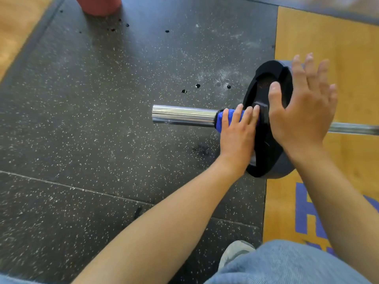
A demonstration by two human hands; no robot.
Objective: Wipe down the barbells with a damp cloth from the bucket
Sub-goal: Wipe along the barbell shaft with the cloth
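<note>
Hands on the bar end and the weight plate

Left hand (238, 133) is wrapped over a blue cloth (222, 119), its fingers curled across the top so the cloth is gripped around the shiny metal sleeve of the barbell (184, 115). The fingertips reach right up to the black collar at the hub of the weight plate (264, 160). Only a short band of cloth shows, at the knuckle side of the hand and between the fingers; the rest is hidden beneath the palm. Left of the cloth the bare sleeve sticks out, chrome and bright, ending over the floor mat (92, 130).

Right hand (301, 111) is spread wide, fingers straight and fanned apart. Its thumb lies against the dished face of the black plate, while the fingers pass over the plate's rim toward the far side. It grips nothing; whether the palm truly presses on the rim cannot be told from this angle.

The barbell lies level on the ground, running left to right, with the plate standing on edge where the dark speckled mat meets the wooden platform (328, 48). The thin shaft of the bar carries on to the right past the right wrist.

At the top edge, on the mat, stands the lower part of a red bucket (98, 6), well apart from both hands, with dark wet spots scattered near it. Blue lettering shows on the wood at lower right, and a grey shoe (235, 253) and denim-clad knee sit at the bottom.
</note>
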